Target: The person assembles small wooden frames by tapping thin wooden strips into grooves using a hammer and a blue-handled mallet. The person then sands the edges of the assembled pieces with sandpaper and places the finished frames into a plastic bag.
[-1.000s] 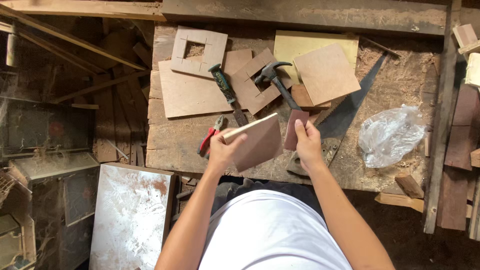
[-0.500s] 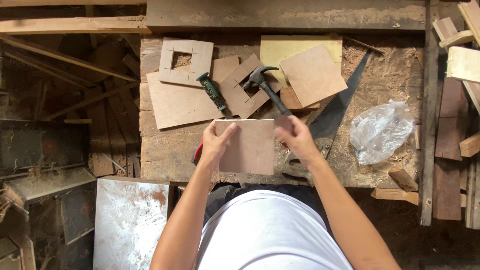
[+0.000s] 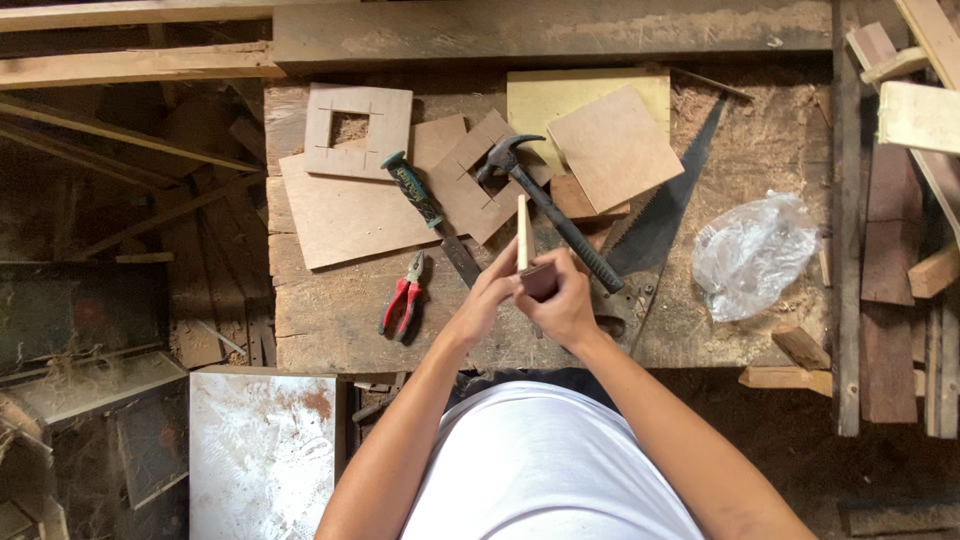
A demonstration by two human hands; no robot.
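Note:
Both hands meet over the front middle of a worn wooden workbench (image 3: 330, 320). My left hand (image 3: 490, 300) pinches a thin plywood board (image 3: 524, 232), held on edge so only its narrow side shows. My right hand (image 3: 565, 300) grips a small dark reddish-brown block (image 3: 540, 280) pressed against the board's lower end. A claw hammer (image 3: 545, 205) lies just beyond the hands, its handle running toward my right hand. Red-handled pliers (image 3: 403, 297) lie to the left of my left hand.
Flat plywood squares (image 3: 340, 215), two frame-shaped cut-outs (image 3: 357, 130), a green-handled chisel (image 3: 412, 188) and a handsaw (image 3: 665, 215) cover the bench's far half. A crumpled clear plastic bag (image 3: 755, 255) sits at the right. Scrap timber (image 3: 915, 110) lines the right side; a white stained panel (image 3: 262, 450) lies lower left.
The board, held flat and facing up half a second ago, is now turned on edge. Both hands have drawn together around its lower end, with the dark block against it.

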